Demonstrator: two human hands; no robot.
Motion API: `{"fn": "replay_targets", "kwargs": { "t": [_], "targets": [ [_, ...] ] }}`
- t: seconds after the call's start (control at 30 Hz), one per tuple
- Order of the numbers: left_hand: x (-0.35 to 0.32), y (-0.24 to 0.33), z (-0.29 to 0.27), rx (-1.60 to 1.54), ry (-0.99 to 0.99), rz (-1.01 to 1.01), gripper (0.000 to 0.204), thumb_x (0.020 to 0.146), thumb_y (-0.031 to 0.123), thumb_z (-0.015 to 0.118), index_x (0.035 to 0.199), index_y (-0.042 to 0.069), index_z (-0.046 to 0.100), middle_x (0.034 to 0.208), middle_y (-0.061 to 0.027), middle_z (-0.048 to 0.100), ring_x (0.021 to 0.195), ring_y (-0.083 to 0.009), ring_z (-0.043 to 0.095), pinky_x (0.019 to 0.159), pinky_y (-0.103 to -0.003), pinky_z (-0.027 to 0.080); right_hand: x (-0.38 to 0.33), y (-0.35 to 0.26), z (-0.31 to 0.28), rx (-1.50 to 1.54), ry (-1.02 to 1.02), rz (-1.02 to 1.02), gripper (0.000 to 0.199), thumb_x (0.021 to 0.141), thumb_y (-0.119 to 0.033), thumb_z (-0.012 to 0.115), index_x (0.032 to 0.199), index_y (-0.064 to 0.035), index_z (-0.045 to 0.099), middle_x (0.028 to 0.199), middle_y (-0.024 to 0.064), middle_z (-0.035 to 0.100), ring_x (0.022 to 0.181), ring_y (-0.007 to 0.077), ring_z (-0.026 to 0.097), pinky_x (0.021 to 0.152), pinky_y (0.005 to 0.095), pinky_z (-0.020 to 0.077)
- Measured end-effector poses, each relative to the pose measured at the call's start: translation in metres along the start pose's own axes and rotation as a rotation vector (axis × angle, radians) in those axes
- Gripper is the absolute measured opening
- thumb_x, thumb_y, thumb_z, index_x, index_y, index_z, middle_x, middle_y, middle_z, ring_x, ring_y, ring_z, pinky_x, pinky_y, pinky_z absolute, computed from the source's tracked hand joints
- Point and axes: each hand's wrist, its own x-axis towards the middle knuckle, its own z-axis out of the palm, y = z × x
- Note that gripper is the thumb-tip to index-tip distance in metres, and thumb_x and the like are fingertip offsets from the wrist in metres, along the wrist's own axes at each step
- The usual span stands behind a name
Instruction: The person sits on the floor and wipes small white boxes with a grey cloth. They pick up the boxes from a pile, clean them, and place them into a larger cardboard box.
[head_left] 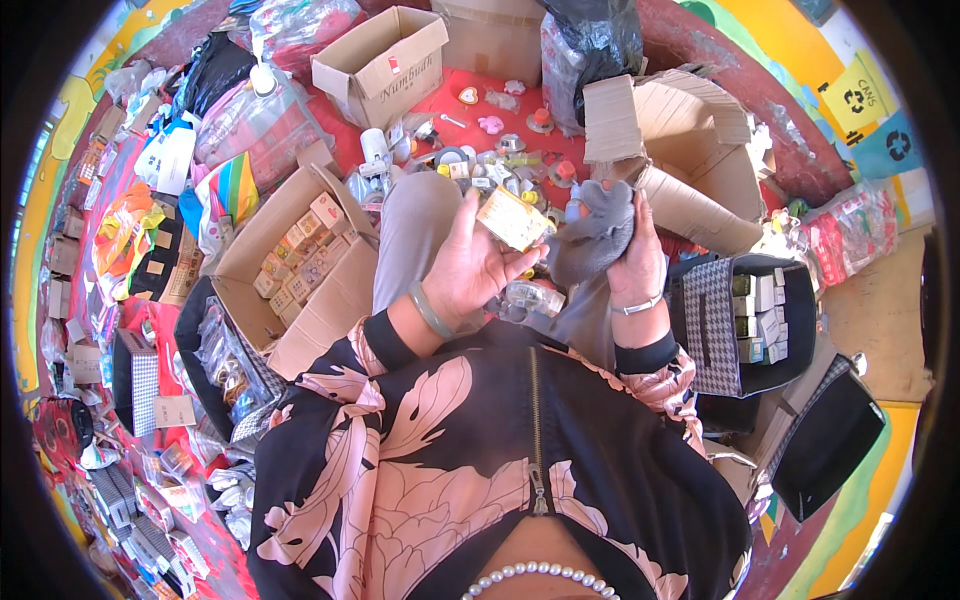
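My left hand (462,268) is closed on a small yellow-and-white box (514,218), held between thumb and fingers above my knees. Facing it, my right hand (640,268) grips a bunched dark grey cloth (594,238), with the fingers partly hidden behind it. The box and the cloth are close together; whether they touch I cannot tell. Beyond and below the hands spreads a heap of small jars and bottles (510,172). A clear plastic container (535,297) lies under the gap between my hands.
A cardboard box (330,335) at my left holds several rows of small boxes. On the right stand a checked fabric bin (708,340) with small cartons and a torn open carton (690,120). Another carton (350,75) sits at the back. Bags and packages crowd the far left.
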Motion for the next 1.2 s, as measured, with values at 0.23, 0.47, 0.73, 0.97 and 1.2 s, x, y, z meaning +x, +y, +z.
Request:
{"fn": "replay_targets", "kwargs": {
  "t": [0.23,0.47,0.73,0.97,1.2],
  "targets": [
    [0.005,-0.010,-0.001,-0.077,-0.092,-0.066,0.053,0.090,0.050,0.046,0.122,0.007,0.049,0.111,-0.0085,0.059,0.103,-0.0219,0.056,0.088,-0.037,0.047,-0.026,0.024,0.029,-0.710,-0.361,-0.451,0.048,0.085,-0.032,0.060,0.123,-0.0043,0.049,0.121,0.0111,0.053,0.105,0.0224,0.055,0.090,0.0335,0.0437],
    [-0.003,-0.020,0.016,0.169,0.048,-0.024,0.044,0.089,0.046,0.050,0.113,0.009,0.053,0.108,-0.0054,0.059,0.099,-0.0180,0.056,0.084,-0.034,0.046,-0.035,0.034,0.041,-0.986,-0.303,-0.605,0.031,0.081,-0.006,0.064,0.111,-0.0042,0.058,0.106,0.0115,0.063,0.097,0.0176,0.061,0.085,0.0293,0.0467],
    [-0.005,-0.015,0.016,0.085,-0.081,0.042,0.048,0.092,0.041,0.047,0.122,0.003,0.046,0.115,-0.0116,0.056,0.098,-0.0225,0.056,0.084,-0.036,0.048,0.015,0.000,0.005,-0.204,0.197,-0.024,0.039,0.097,-0.033,0.039,0.116,-0.0014,0.052,0.108,0.0101,0.060,0.097,0.0203,0.059,0.086,0.0334,0.0475],
    [0.001,-0.001,0.000,0.035,-0.091,0.066,0.046,0.094,0.042,0.041,0.122,0.007,0.048,0.116,-0.0095,0.057,0.098,-0.0230,0.057,0.083,-0.038,0.048,0.048,-0.032,-0.053,-0.768,-0.081,0.025,0.051,0.095,-0.044,0.039,0.121,-0.0014,0.050,0.103,0.0084,0.062,0.091,0.0173,0.061,0.078,0.0293,0.0491],
    [-0.011,0.014,0.002,0.014,-0.074,0.146,0.043,0.093,0.038,0.044,0.122,0.006,0.046,0.119,-0.0108,0.055,0.104,-0.0235,0.055,0.083,-0.037,0.048,0.069,-0.058,-0.012,-0.834,0.148,-0.057,0.042,0.090,-0.037,0.054,0.109,0.0014,0.057,0.099,0.0108,0.063,0.084,0.0163,0.062,0.068,0.0300,0.0498]
  ]
}}
